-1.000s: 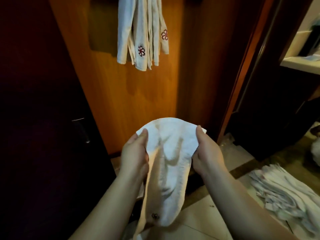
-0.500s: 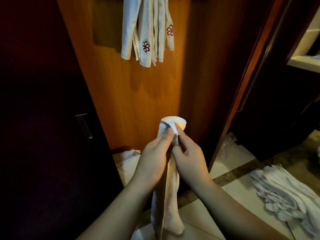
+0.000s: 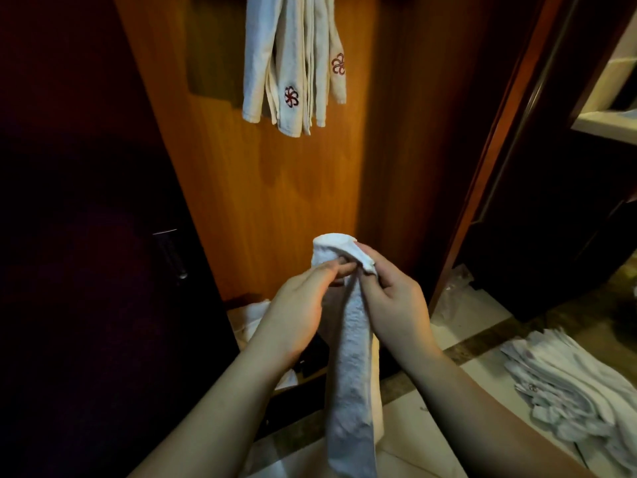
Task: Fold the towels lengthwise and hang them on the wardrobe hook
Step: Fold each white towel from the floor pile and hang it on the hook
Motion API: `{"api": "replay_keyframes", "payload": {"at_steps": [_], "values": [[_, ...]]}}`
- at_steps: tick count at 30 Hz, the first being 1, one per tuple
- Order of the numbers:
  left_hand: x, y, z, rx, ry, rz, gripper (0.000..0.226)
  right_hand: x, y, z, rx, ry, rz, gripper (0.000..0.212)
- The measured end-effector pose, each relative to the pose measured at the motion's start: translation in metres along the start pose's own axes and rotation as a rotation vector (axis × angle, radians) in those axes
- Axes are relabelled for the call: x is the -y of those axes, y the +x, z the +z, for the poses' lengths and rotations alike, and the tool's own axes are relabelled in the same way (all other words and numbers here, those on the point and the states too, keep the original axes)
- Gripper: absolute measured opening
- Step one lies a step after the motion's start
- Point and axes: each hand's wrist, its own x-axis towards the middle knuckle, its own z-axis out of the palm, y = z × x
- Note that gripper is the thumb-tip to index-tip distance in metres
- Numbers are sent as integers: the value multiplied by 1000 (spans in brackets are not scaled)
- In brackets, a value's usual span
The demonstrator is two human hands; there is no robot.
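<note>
- A second ago I held the white towel (image 3: 351, 367) spread wide between my two hands; now its two side edges are brought together, so it has gone from a broad sheet to a narrow strip.
- I judge the lengthwise fold is as good as made, and what remains is lifting this strip up to the hook.
- My left hand (image 3: 296, 315) pinches the top of the strip, fingertips meeting the cloth just under its rounded upper fold.
- My right hand (image 3: 393, 305) pinches the same top end from the other side, thumb and fingers closed on a loose corner; both grips sit touching each other.
- The strip's long axis runs nearly vertical: its folded top points up toward the hanging towels (image 3: 296, 63), and its free end hangs down toward the floor tiles (image 3: 458, 343), leaning slightly to my right.
- It hangs in front of the wooden wardrobe panel (image 3: 275, 188), well below the hanging towels and almost directly under them.
- Those hanging towels, two showing red flower emblems, drape the same way, long axis vertical; the hook itself is out of view above them.
- A pile of white towels (image 3: 579, 391) lies on the floor, below and well to the right of the hanging towels.
</note>
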Motion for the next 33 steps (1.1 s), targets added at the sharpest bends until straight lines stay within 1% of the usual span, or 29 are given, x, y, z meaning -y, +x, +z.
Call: {"api": "replay_keyframes", "payload": {"at_steps": [1,2,3,4,5,6,7,8,10,11,12,13,15,17,19,22,24,26,27,29,31,33], "values": [[5,2,-1,-52,-2,3,25,0,3,-3,-2,11,9,36],[10,6,-4,-143,43,44,21,0,5,-6,-3,19,15,34],[13,10,-7,-237,170,98,15,1,8,-10,-2,21,15,31],[15,13,-13,-274,315,142,14,2,10,-13,5,16,14,29],[18,17,-21,-242,421,169,24,4,12,-17,15,7,12,29],[19,22,-29,-160,479,165,33,6,14,-20,30,3,13,31],[20,27,-38,-62,526,121,37,7,16,-24,46,10,19,33],[22,33,-48,30,601,83,34,9,17,-27,59,21,24,37],[25,41,-62,197,826,54,21,10,20,-36,63,15,22,43],[25,43,-68,248,930,68,22,9,21,-41,62,4,17,42],[24,45,-73,263,1007,102,26,8,22,-47,59,-4,16,39],[20,47,-77,238,1073,160,26,4,23,-54,52,-6,20,35],[7,48,-84,136,1161,348,18,-6,26,-66,25,8,50,27],[-7,49,-86,69,1192,458,13,-14,27,-75,8,30,80,17],[-18,49,-82,37,1126,466,14,-15,27,-81,-21,70,76,18],[-26,46,-71,-59,903,383,11,-10,30,-90,-72,134,37,20],[-31,45,-64,-116,671,224,18,-7,30,-94,-81,168,10,20],[-33,48,-58,-110,449,77,19,-7,31,-95,-84,203,1,21],[-34,50,-56,-106,358,41,21,-6,32,-95,-86,220,-3,21],[-36,52,-53,-93,214,39,26,-7,35,-96,-96,279,-3,19],[-40,53,-52,-66,134,74,33,-6,38,-97,-116,333,1,17],[-45,53,-54,-12,31,87,44,-3,40,-98,-159,304,-28,15]]}}
